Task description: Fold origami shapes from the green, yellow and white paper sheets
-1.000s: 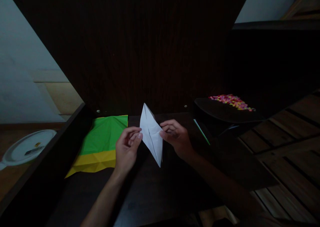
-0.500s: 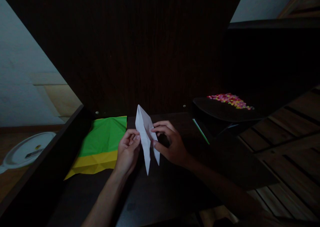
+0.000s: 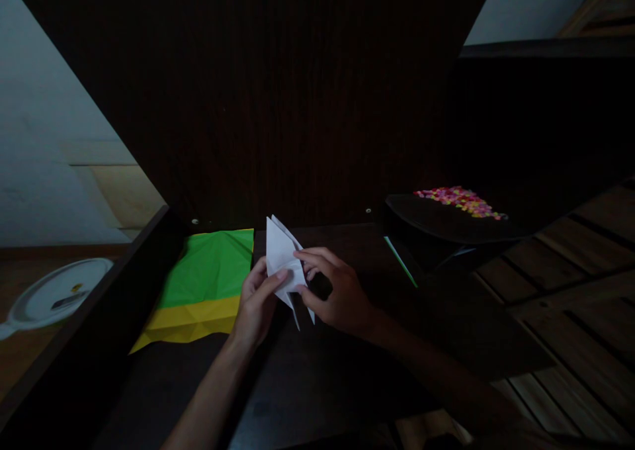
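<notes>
Both the left hand [image 3: 258,301] and right hand [image 3: 333,291] are pinching a folded white paper [image 3: 280,258] just above the dark worktop [image 3: 317,370], green-and-yellow sheet [image 3: 203,284] lying beside them.

The scene is very dim, the desk [image 3: 307,370] and back panel almost black. Faint light catches the white paper [image 3: 280,258] and green sheet [image 3: 208,265]. Edges bend with wide-angle distortion; detail is soft.

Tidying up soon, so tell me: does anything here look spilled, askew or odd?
Nothing looks spilled. The green and yellow paper lies crumpled and askew beside the left hand; both hands hold the folded white paper.
</notes>
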`<action>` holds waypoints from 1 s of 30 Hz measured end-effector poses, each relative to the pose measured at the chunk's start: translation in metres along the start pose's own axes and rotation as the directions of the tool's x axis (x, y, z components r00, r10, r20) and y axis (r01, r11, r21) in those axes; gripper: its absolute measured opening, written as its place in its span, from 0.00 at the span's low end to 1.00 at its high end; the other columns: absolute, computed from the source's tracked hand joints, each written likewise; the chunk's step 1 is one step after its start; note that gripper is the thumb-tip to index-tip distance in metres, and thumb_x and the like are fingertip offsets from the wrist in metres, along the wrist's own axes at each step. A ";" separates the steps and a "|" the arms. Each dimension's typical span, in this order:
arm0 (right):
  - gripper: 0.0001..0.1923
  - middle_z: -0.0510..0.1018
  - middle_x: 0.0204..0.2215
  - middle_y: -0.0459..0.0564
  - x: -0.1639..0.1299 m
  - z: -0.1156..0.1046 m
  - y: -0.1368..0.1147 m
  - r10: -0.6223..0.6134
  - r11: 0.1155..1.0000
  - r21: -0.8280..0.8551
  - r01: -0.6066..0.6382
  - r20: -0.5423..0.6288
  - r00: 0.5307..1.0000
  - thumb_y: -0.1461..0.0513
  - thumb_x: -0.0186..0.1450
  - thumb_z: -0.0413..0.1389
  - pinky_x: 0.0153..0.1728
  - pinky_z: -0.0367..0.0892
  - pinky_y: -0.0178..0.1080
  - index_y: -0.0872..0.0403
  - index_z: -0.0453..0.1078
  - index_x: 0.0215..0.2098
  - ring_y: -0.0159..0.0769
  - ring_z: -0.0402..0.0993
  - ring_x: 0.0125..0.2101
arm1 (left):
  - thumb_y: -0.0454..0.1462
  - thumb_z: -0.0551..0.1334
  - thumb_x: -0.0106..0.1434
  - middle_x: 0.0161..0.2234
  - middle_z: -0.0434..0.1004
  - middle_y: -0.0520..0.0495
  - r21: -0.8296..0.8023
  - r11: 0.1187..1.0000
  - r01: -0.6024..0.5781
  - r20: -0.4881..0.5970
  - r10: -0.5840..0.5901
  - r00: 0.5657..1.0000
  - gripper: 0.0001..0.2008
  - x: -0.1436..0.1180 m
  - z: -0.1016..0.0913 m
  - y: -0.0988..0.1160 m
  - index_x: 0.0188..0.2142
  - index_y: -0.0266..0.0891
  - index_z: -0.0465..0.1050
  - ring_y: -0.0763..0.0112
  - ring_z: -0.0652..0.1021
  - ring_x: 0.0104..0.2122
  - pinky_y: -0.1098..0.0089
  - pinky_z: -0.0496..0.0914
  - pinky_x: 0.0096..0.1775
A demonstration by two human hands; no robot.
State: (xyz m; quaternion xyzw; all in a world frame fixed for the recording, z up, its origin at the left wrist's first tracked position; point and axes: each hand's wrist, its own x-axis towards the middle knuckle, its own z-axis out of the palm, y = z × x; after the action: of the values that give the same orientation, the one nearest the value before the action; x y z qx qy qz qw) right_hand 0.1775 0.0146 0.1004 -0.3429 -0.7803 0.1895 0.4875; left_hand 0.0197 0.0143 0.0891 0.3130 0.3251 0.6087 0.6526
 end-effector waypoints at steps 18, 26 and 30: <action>0.22 0.76 0.34 0.46 0.010 -0.005 0.002 0.448 0.557 0.650 -0.516 0.288 0.846 0.64 0.48 0.70 0.34 0.73 0.37 0.53 0.72 0.40 0.31 0.73 0.31 | 0.43 0.75 0.48 0.27 0.77 0.52 0.236 0.969 -0.076 -0.059 0.092 0.994 0.19 0.002 -0.011 -0.007 0.35 0.36 0.75 0.75 0.74 0.24 0.77 0.69 0.26; 0.19 0.73 0.29 0.43 0.008 -0.004 0.002 0.436 0.741 0.544 -0.393 0.055 0.898 0.64 0.51 0.68 0.28 0.69 0.35 0.52 0.71 0.39 0.30 0.70 0.27 | 0.42 0.75 0.50 0.30 0.78 0.51 0.258 0.960 -0.109 -0.047 0.125 0.991 0.17 0.006 -0.011 -0.008 0.34 0.37 0.75 0.72 0.76 0.28 0.74 0.71 0.31; 0.12 0.74 0.33 0.46 0.006 -0.003 -0.001 0.353 0.838 0.443 -0.318 0.003 0.936 0.64 0.54 0.65 0.30 0.70 0.37 0.52 0.72 0.36 0.31 0.72 0.29 | 0.43 0.74 0.51 0.31 0.79 0.50 0.334 0.931 -0.146 -0.054 0.173 0.983 0.16 0.004 -0.006 -0.007 0.36 0.37 0.76 0.73 0.75 0.28 0.75 0.69 0.30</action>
State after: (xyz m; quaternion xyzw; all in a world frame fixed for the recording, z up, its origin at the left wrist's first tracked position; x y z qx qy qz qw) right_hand 0.1781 0.0186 0.1064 -0.3633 -0.6258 0.4282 0.5413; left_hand 0.0191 0.0175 0.0792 0.4174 0.4220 0.6094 0.5258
